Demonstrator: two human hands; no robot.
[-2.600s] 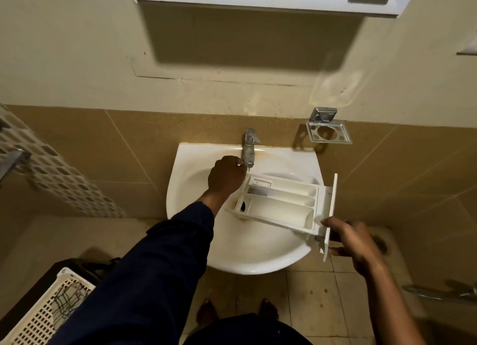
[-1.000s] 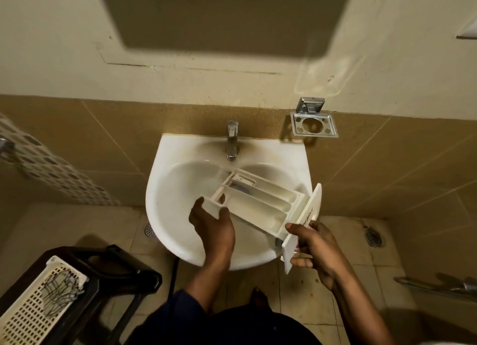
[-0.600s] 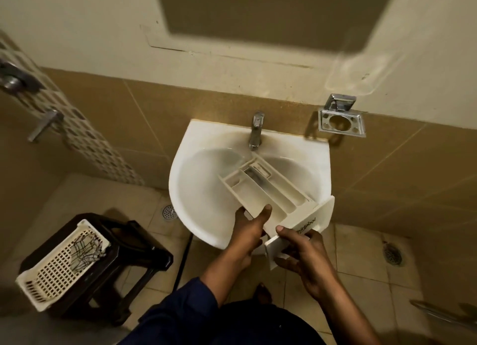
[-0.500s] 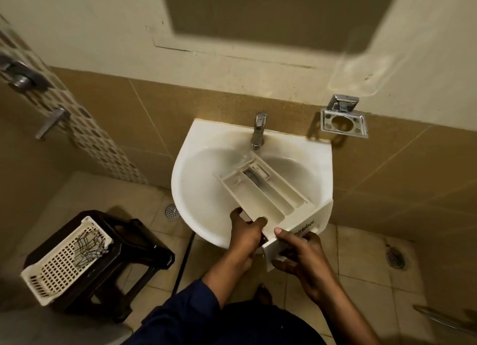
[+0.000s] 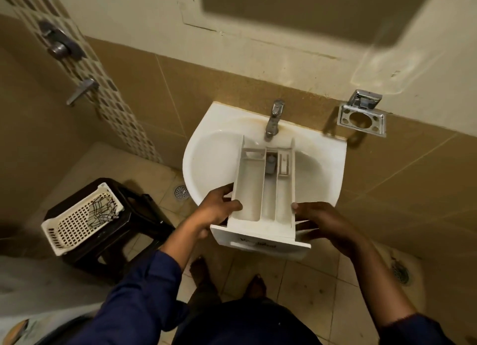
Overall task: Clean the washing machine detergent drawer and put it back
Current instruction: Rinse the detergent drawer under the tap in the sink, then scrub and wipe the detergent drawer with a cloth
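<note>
Tan wall tiles [image 5: 232,86] back the white sink [image 5: 211,158]. Across its front rim juts the detergent drawer [image 5: 265,195], panel end clear of the basin. Its side edges sit in the left hand [image 5: 216,211] and right hand [image 5: 326,222], thumbs on top, fingers curled underneath.

The words on the front of the drawer [image 5: 263,189], between the left hand [image 5: 215,211] and the right hand [image 5: 326,223], are too blurry to read. The drawer hides some fingertips of each hand. It also hides the front edge of the sink [image 5: 206,158].
</note>
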